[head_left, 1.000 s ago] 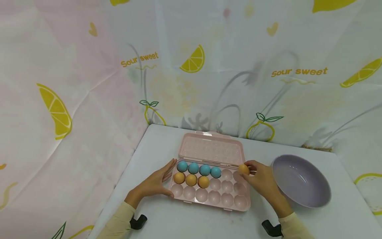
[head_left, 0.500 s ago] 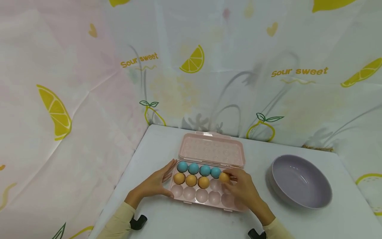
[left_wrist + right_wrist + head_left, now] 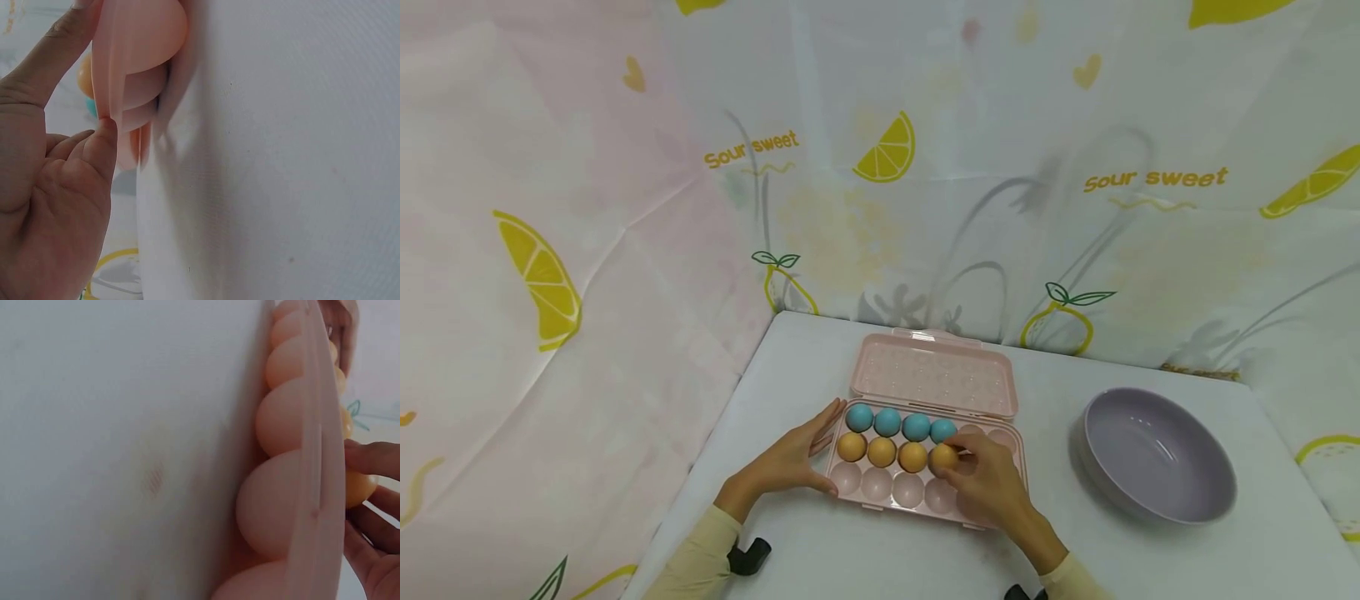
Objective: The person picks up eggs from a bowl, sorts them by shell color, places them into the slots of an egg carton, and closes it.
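Note:
A pink egg box (image 3: 907,492) lies open on the table, its lid (image 3: 932,375) folded back. Several blue eggs (image 3: 887,422) fill the left part of its back row. Three yellow eggs (image 3: 882,452) sit in the middle row. My right hand (image 3: 988,479) pinches another yellow egg (image 3: 943,458) between thumb and fingertips, at the fourth cup of that row; the box rim partly hides this egg (image 3: 361,490) in the right wrist view. With its fingers extended, my left hand (image 3: 786,458) spans the box's left end, thumb at the near corner; it touches the rim (image 3: 109,56).
A purple bowl (image 3: 1157,454) stands to the right of the box on the white table (image 3: 820,558). A lemon-printed cloth (image 3: 970,225) hangs behind and to the left. The front-row cups under the eggs hold nothing where they show.
My right hand has carried the yellow egg leftward from above the box's right end to the middle row, beside the three yellow eggs. The left hand has stayed at the box's left end.

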`<control>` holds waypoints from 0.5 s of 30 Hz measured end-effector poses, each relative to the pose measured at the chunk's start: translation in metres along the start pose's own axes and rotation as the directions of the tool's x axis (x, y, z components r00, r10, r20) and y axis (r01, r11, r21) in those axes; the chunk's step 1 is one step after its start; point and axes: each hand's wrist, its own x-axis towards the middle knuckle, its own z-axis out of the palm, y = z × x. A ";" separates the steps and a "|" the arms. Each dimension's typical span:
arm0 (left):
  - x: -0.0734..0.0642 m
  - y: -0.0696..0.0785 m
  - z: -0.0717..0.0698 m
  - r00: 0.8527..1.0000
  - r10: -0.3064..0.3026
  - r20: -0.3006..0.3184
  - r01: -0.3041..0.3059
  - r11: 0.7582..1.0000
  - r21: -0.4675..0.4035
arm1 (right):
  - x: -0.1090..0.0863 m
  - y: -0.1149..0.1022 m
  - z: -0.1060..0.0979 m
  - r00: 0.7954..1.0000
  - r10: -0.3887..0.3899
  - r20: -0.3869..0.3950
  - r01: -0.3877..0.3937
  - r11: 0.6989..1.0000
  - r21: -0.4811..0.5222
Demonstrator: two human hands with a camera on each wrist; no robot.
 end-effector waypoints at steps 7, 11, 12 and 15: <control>-0.002 0.014 0.001 1.000 -0.004 -0.005 0.004 1.000 -0.020 | -0.003 0.000 0.006 0.999 0.041 0.005 -0.041 0.997 -0.061; -0.004 0.029 -0.002 1.000 -0.005 0.000 0.005 0.999 -0.040 | -0.003 0.002 0.009 1.000 0.021 -0.003 -0.021 0.999 -0.048; -0.005 0.032 -0.002 1.000 -0.002 0.001 0.002 0.999 -0.042 | -0.003 0.002 0.009 1.000 0.017 -0.006 -0.017 0.999 -0.048; -0.005 0.034 -0.003 1.000 0.003 0.000 -0.003 0.999 -0.041 | -0.003 0.002 0.010 1.000 0.011 -0.009 -0.012 0.998 -0.065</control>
